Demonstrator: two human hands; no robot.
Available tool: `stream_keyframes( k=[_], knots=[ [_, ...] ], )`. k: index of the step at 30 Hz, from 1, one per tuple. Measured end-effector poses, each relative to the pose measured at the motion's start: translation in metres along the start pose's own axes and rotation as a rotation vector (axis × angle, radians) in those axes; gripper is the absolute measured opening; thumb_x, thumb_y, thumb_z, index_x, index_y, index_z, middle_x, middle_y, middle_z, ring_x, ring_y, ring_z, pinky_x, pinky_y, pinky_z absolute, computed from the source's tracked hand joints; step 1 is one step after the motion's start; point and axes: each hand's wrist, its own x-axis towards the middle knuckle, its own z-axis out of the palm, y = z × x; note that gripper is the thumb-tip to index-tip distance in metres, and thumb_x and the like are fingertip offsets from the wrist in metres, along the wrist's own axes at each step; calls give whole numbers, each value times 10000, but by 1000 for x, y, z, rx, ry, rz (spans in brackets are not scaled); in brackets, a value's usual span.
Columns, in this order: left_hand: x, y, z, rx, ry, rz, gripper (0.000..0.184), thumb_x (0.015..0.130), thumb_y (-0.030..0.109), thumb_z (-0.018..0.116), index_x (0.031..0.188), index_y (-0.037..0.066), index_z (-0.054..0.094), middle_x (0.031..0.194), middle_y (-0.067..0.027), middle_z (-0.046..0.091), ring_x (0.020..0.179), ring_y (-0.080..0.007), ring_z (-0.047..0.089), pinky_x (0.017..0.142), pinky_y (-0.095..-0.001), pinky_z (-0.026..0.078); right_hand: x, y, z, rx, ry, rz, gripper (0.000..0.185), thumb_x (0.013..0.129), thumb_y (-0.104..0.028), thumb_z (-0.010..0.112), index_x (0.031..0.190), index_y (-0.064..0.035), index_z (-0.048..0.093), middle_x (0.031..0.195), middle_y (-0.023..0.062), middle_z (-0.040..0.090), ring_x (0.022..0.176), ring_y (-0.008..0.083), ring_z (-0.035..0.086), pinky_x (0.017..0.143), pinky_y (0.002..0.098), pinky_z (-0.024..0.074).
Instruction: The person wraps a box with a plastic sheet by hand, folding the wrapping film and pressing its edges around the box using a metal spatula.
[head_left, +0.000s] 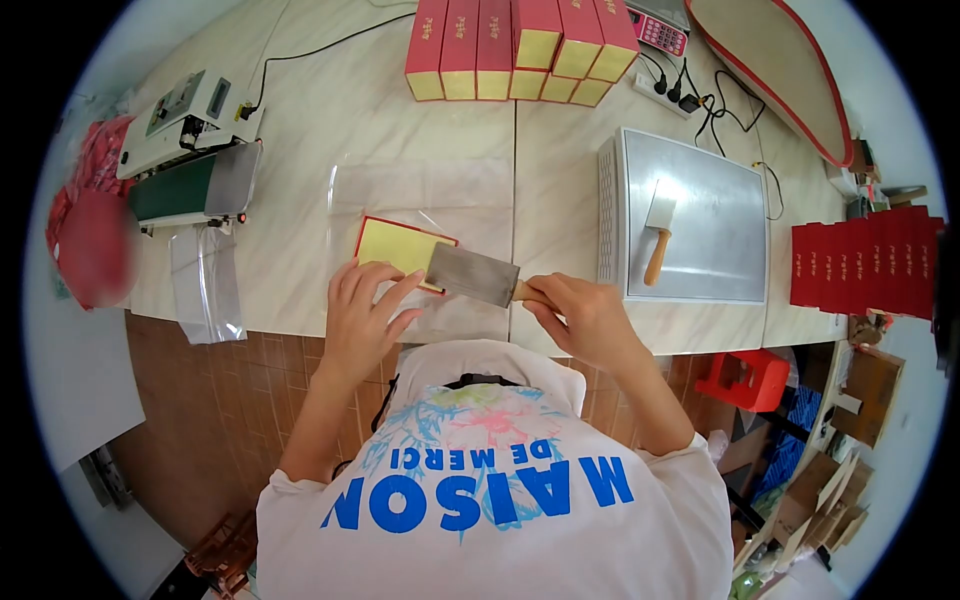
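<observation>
A flat yellow piece with red edges [400,248] lies on clear plastic film [365,185] on the marbled table. My left hand [363,310] rests its fingertips at the piece's lower left edge, fingers apart. My right hand [585,312] is closed round the wooden handle of a wide metal scraper [475,274]. The scraper's blade points left, and its end overlaps the right side of the yellow piece.
Red and yellow boxes [478,50] stand at the back. On the right, a metal plate device [715,215] bears a second scraper [657,240]. A sealing machine [190,180] and plastic bags [207,285] sit left. Red boxes [860,262] are stacked far right.
</observation>
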Motion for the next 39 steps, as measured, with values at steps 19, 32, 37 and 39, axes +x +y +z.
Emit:
stream_keyframes(
  k=[19, 32, 37, 39],
  knots=[
    [31, -31, -13, -20, -11, 190, 149, 700, 193, 798, 813, 148, 710, 873, 32, 592, 997, -194, 543, 991, -477, 367, 11, -8, 26, -115, -17, -68, 153, 875, -178, 693, 919, -77, 586, 710, 61, 609, 588, 246, 612, 475, 355, 454],
    [51, -37, 10, 21, 86, 152, 143, 735, 190, 780, 753, 119, 657, 850, 14, 593, 1001, -206, 551, 952, -447, 368, 13, -16, 19, -140, -168, -51, 158, 865, -133, 699, 976, -47, 627, 748, 86, 628, 617, 283, 611, 521, 377, 464],
    [49, -39, 13, -12, 119, 129, 162, 743, 222, 774, 757, 124, 645, 863, 20, 590, 1005, -203, 551, 942, -447, 366, 12, -11, 20, -101, -61, -100, 156, 879, -173, 696, 943, -63, 607, 673, 70, 586, 555, 248, 590, 462, 354, 442],
    [49, -39, 14, -11, 125, 118, 156, 746, 217, 770, 759, 128, 643, 866, 22, 589, 1008, -201, 549, 947, -445, 363, 7, -11, 10, -84, -55, -98, 161, 876, -168, 701, 957, -54, 620, 678, 73, 599, 563, 248, 596, 465, 348, 446]
  ],
)
